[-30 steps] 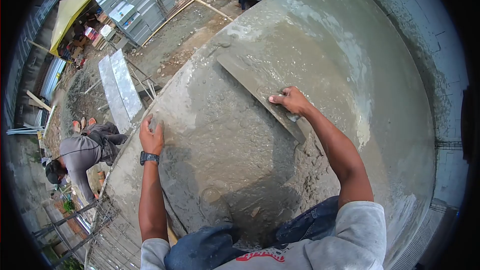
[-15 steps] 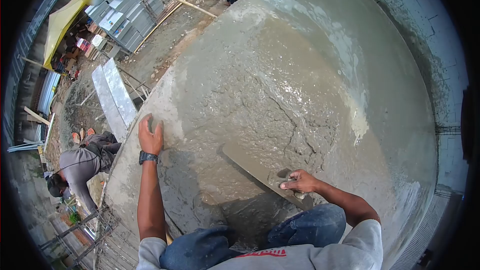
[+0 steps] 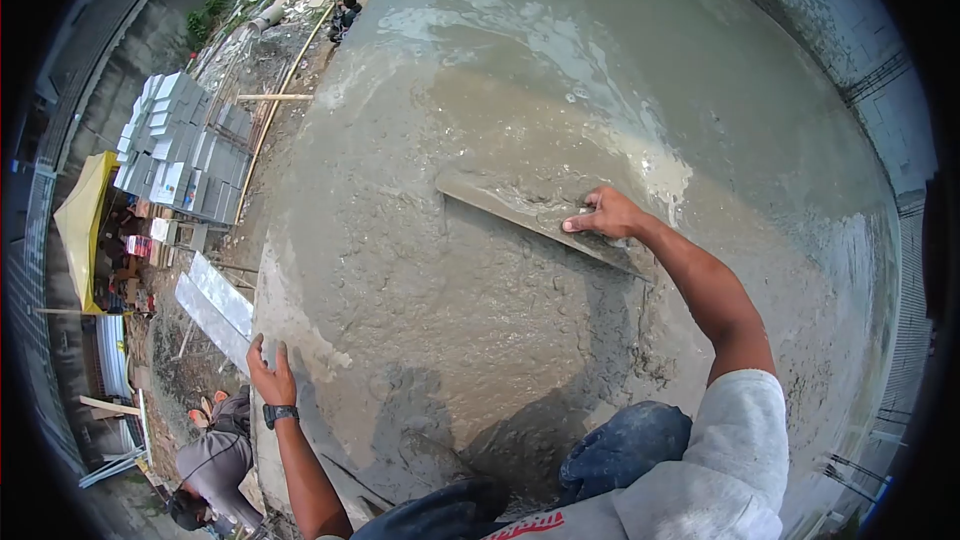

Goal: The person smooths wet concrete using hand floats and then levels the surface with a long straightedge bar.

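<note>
Wet grey concrete (image 3: 400,270) spreads around my knees, smooth and shiny farther out, rougher and lumpy close by. A long flat trowel (image 3: 530,218) lies on it at a slant, its far end to the left. My right hand (image 3: 606,215) grips the trowel near its right end, thumb toward the left. At the slab's left edge is my left hand (image 3: 272,372), its fingers apart and holding nothing, with a dark watch on the wrist.
Below the slab's left edge a person (image 3: 215,465) in grey bends over. Metal sheets (image 3: 215,305), stacked pale blocks (image 3: 185,145) and a yellow canopy (image 3: 85,225) stand beyond. A block wall (image 3: 840,30) curves along the right. Another person (image 3: 345,18) is far off.
The view has turned, and the surroundings sit lower and farther left. My right hand has pushed the trowel back outward after drawing it toward my knees. My left hand stays open near the edge.
</note>
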`<state>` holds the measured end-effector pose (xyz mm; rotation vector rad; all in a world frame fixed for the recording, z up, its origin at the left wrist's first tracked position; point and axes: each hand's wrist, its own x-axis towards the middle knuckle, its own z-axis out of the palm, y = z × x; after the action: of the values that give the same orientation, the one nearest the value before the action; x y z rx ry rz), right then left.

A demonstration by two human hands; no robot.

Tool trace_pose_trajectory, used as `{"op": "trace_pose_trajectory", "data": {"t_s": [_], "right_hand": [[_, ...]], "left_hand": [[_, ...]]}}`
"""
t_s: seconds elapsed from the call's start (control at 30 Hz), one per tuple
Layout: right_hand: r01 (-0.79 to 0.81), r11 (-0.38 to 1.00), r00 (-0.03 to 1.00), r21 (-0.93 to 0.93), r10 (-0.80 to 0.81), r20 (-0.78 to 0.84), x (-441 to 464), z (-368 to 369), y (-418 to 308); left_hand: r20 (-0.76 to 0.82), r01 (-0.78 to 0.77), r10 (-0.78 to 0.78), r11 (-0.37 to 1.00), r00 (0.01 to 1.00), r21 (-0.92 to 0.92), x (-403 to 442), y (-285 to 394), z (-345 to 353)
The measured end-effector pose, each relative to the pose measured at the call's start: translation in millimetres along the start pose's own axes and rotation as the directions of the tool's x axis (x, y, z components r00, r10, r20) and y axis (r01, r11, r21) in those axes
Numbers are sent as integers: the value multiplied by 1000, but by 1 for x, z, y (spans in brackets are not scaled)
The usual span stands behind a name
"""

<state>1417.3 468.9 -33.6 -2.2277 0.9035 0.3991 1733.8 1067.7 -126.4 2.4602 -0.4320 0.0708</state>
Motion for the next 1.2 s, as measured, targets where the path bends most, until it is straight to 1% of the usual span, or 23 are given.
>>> {"op": "trace_pose_trajectory", "data": {"t_s": [0.03, 0.07, 0.13, 0.17, 0.23, 0.3, 0.37, 0.47, 0.5, 0.53, 0.6, 0.73, 0.83, 1.0, 1.07, 1.1, 1.2], "right_hand": [[17, 1000, 998, 18, -16, -57, 16, -15, -4], [34, 999, 993, 33, -30, -110, 24, -21, -7], [54, 993, 992, 106, -42, -116, 23, -26, -24], [65, 988, 992, 138, -49, -120, 21, -30, -35], [124, 982, 992, 140, -121, -35, -4, -6, -56], [161, 985, 987, -61, -159, 22, -27, 38, -62], [100, 964, 987, -245, -66, 145, -52, 67, -75], [130, 944, 991, -305, -114, 71, -51, 77, -77], [162, 911, 987, -379, -156, 46, -30, 87, -62], [160, 913, 987, -375, -160, 31, -13, 94, -47], [154, 911, 985, -382, -172, -12, 13, 87, -44], [57, 937, 979, -346, -121, -165, 60, 58, -44], [-5, 959, 962, -285, -73, -262, 83, 32, -48], [-127, 972, 922, -200, 41, -386, 117, 0, -37], [-146, 978, 902, -146, 71, -425, 114, -15, -37], [-155, 981, 893, -119, 88, -441, 111, -21, -37], [-190, 979, 859, -74, 129, -496, 114, -37, -20]], "left_hand": [[0, -29, 29, 1000, 1000, 6, -1, 1, -1], [9, -12, 12, 1000, 1000, 6, -5, 6, -2], [14, 23, -23, 1000, 1000, -2, -9, 17, -2], [19, 15, -15, 1000, 1000, -5, -10, 19, 0], [35, 7, -7, 1000, 999, -5, -16, 19, 3], [45, -8, 8, 1000, 999, -8, -19, 20, 10], [59, -36, 37, 999, 998, -4, -17, 23, 13], [92, -96, 94, 995, 991, 22, -8, 37, 15], [104, -116, 111, 992, 988, 43, -4, 40, 14], [113, -138, 130, 989, 985, 61, -1, 45, 14], [113, -134, 127, 989, 985, 57, 3, 50, 16], [112, -122, 120, 992, 986, 11, 0, 64, 26], [133, -219, 212, 975, 968, 37, -5, 72, 21], [131, -199, 184, 974, 974, 110, -18, 53, -4], [125, -172, 156, 976, 980, 130, -24, 40, -14], [134, -141, 120, 977, 984, 162, -29, 45, -23], [147, -121, 90, 968, 985, 218, -46, 28, -40]]}}
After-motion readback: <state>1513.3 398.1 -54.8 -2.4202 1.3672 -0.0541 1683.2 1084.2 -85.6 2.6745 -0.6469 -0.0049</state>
